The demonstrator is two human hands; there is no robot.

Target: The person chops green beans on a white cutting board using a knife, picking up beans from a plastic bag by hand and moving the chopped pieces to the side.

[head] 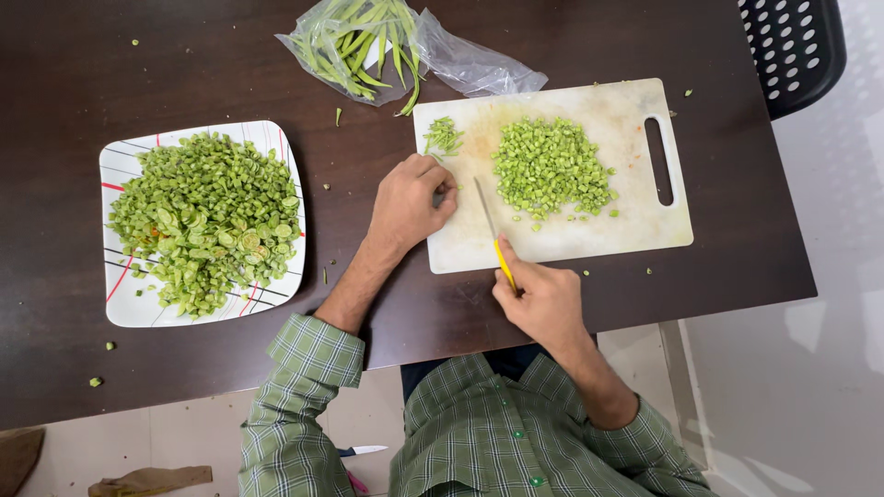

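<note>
Chopped green beans (551,171) sit in a loose heap mid-board on the white plastic cutting board (635,230), pushed clear of the cutting lane so the blade has bare board to work on. Knife (493,230): thin blade, yellow handle, lying diagonal across the board's near-left area, tip pointing away from the person, well left of the heap. Right hand (543,299) is closed around the handle just off the board's front edge, fingers fully wrapped, firm hold. Left hand (410,202) rests curled at the board's left edge, fingers bent in toward the palm and close to the blade; something small may be pinned under the fingertips, but I can't tell. Small bunch of cut ends (443,136) sits at the board's far-left corner, set apart from the main heap, probably trimmings. Square white plate with red and black lines (124,166), left of the board and well apart, is piled with finished pieces: looks like the offload spot. Clear plastic bag (460,60) of whole beans lies above the board within left-hand reach, likely the feed stock. All on a dark wood table (74,74); stray green bits scattered around. Black perforated chair (796,46) at top right.
</note>
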